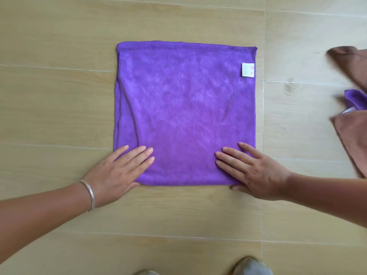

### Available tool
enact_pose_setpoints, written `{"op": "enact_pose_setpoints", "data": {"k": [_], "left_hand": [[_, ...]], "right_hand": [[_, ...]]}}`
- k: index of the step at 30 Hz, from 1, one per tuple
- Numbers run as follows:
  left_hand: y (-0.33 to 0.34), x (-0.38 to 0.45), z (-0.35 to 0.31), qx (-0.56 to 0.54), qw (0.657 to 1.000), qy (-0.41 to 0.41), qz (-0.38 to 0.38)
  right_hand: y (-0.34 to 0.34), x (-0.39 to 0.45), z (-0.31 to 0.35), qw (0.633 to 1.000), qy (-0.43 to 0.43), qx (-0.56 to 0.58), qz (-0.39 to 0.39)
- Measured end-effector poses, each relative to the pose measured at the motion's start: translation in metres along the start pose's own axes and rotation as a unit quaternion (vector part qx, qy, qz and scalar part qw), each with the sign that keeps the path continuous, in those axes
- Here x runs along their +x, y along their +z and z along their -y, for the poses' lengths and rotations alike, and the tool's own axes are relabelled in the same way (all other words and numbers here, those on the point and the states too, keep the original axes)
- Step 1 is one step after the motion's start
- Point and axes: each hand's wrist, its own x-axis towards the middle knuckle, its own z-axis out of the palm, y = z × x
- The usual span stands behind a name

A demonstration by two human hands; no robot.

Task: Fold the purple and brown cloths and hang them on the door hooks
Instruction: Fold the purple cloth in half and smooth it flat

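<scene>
two flat hands, the left hand (117,171) and the right hand (252,171), press straight fingers (228,155) on the near corners of the purple cloth (184,112) spread on the floor (59,96), with brown cloths (353,135) heaped at the right edge.

Cloth (184,108) on floor (59,96) – heap of cloths (353,108) right

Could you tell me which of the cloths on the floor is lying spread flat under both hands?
The large purple cloth at centre; the brown cloths and another purple piece lie bunched at the right edge.
</scene>
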Motion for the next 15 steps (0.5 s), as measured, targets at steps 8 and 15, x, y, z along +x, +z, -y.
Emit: {"op": "enact_pose_setpoints", "data": {"k": [8, 15], "left_hand": [[-0.043, -0.005, -0.006, -0.066, 0.995, -0.079, -0.004], [-0.143, -0.041, -0.005, -0.083, 0.973, -0.201, 0.071]], "right_hand": [[-0.035, -0.004, -0.005, 0.997, 0.072, -0.002, 0.003], [-0.155, -0.05, -0.014, 0.978, 0.204, 0.049, 0.019]]}}
